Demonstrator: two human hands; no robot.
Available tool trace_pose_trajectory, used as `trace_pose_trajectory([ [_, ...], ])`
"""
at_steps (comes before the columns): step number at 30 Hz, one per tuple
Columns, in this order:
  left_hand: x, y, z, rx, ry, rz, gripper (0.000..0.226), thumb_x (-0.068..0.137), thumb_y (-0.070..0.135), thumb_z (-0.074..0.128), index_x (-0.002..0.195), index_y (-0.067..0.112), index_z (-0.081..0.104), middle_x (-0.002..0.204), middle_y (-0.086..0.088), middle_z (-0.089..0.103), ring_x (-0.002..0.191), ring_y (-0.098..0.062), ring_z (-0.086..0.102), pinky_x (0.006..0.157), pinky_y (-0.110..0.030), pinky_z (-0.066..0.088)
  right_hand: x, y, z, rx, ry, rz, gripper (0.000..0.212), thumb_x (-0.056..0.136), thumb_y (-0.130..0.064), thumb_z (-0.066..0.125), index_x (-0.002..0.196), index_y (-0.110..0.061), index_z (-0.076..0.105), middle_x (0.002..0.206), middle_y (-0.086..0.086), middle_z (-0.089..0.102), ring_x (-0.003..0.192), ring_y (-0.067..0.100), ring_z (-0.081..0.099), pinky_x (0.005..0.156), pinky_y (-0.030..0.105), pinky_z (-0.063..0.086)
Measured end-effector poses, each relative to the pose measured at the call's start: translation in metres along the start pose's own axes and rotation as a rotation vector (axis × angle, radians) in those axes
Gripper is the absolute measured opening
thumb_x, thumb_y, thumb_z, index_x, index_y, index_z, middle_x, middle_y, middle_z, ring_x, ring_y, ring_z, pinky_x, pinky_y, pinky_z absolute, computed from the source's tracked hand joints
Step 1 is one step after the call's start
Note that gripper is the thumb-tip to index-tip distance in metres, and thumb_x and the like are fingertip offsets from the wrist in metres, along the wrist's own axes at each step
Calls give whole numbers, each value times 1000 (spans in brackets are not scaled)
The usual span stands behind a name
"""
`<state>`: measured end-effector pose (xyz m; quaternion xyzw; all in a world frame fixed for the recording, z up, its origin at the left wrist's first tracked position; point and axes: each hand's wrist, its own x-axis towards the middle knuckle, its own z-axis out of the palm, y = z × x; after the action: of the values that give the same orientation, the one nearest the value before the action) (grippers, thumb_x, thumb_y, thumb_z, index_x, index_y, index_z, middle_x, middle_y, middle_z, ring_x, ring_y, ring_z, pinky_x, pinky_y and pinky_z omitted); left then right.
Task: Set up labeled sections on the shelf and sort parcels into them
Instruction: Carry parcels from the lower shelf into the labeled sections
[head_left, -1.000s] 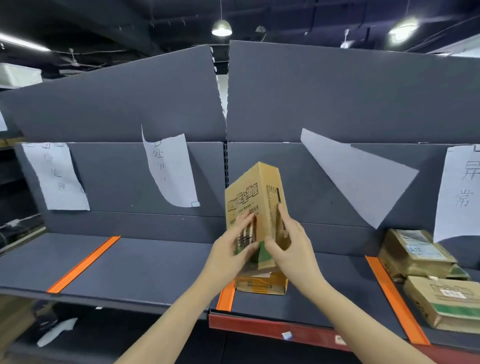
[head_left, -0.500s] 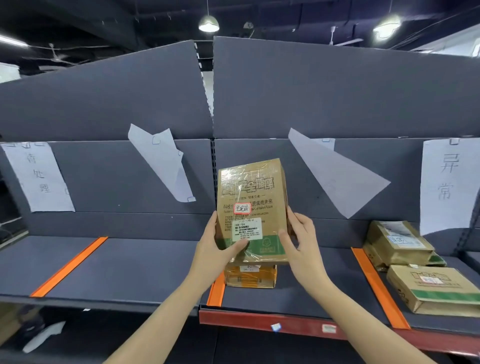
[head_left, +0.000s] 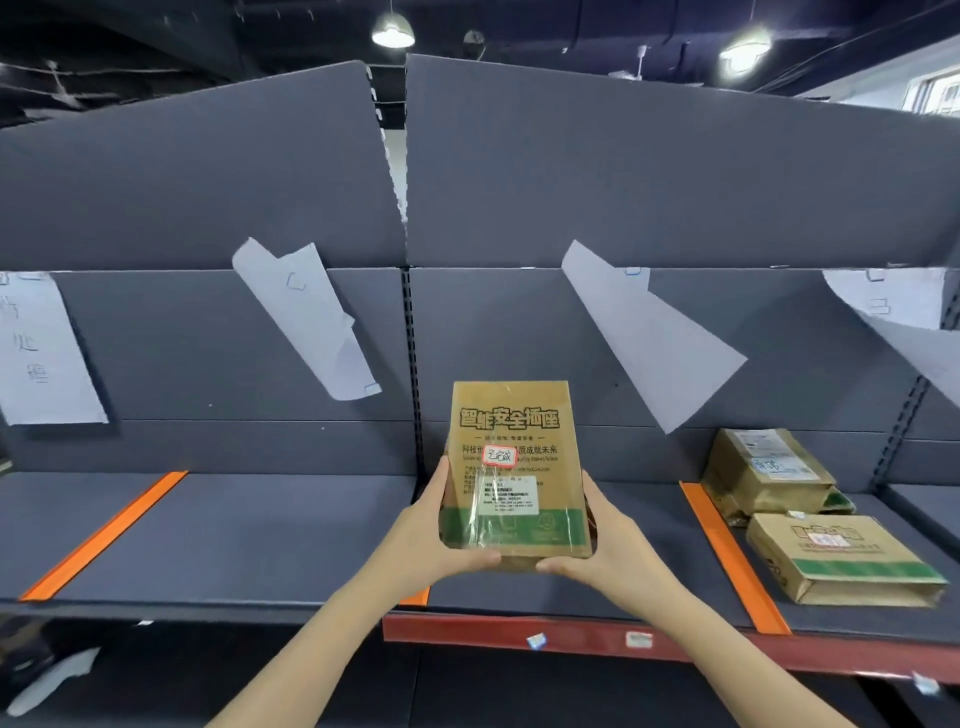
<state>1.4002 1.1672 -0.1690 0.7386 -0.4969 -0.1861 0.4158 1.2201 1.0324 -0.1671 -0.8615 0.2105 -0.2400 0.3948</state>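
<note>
A brown cardboard parcel (head_left: 514, 467) with a green band, a white address label and a small red-edged sticker faces me above the grey shelf (head_left: 260, 535). My left hand (head_left: 436, 540) grips its lower left edge and my right hand (head_left: 602, 545) grips its lower right edge, thumbs under the bottom. The parcel hides the box that lay behind it on the shelf. Paper section labels hang on the back panel: a flat one at far left (head_left: 41, 348), a curled one (head_left: 317, 322), a folded one (head_left: 654, 338) and another at far right (head_left: 904, 317).
Orange divider strips (head_left: 104, 535) (head_left: 727, 551) split the shelf into sections. Two brown parcels (head_left: 769, 473) (head_left: 841, 556) lie in the right section. The shelf's red front edge (head_left: 623, 639) runs below my wrists. A lower shelf holds a white scrap (head_left: 52, 680).
I turned the parcel from edge-on to face me and lowered it in front of the shelf. Both hands slid to its bottom corners. The far-right label has curled up.
</note>
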Motion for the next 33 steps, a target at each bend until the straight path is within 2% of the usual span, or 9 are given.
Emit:
trace_pose_trajectory([
  [3,-1,-8,0,16,-53,-31,116,64,39,83,148,41,2,126,31,49,114,5,49,91,-14,42,-2,8,5,9,-14,44,82,66,-27,81,125,-55,33,114,-33,58,105,-16,51,82,5,44],
  [7,3,-18,3,58,-109,-51,124,58,49,81,148,42,-3,137,24,46,122,-2,46,104,-31,43,-4,21,13,6,-22,101,81,64,-33,83,129,-49,36,115,-32,59,106,-13,54,85,8,44],
  [13,8,-22,24,112,-212,-76,123,70,40,80,148,31,-14,152,15,27,137,-10,32,108,-27,31,-21,39,9,4,21,178,79,64,-29,83,120,-55,35,109,-39,58,105,-17,52,83,3,41],
  [17,19,-21,49,68,-233,-55,122,68,36,83,149,29,-8,152,12,28,138,-8,30,110,-27,28,-33,56,-2,0,60,231,78,66,-23,83,116,-56,34,106,-51,51,106,-21,48,81,1,38],
  [22,35,-12,74,8,-229,-39,118,66,31,85,151,27,3,151,15,28,126,3,29,107,-22,27,-35,77,-23,4,47,290,75,67,-26,82,116,-57,35,110,-48,51,108,-19,48,85,5,41],
  [27,58,-11,104,75,-216,-64,123,61,46,84,151,28,2,154,10,24,139,-10,28,110,-29,28,-27,110,-47,8,13,323,75,66,-26,82,114,-58,34,108,-50,50,107,-22,47,88,8,40],
  [33,74,-27,149,80,-195,-203,119,63,52,80,152,23,6,155,8,24,139,-11,30,111,-30,30,-12,165,-53,72,-87,364,72,70,-23,80,123,-46,38,110,-37,58,106,-17,52,84,6,42],
])
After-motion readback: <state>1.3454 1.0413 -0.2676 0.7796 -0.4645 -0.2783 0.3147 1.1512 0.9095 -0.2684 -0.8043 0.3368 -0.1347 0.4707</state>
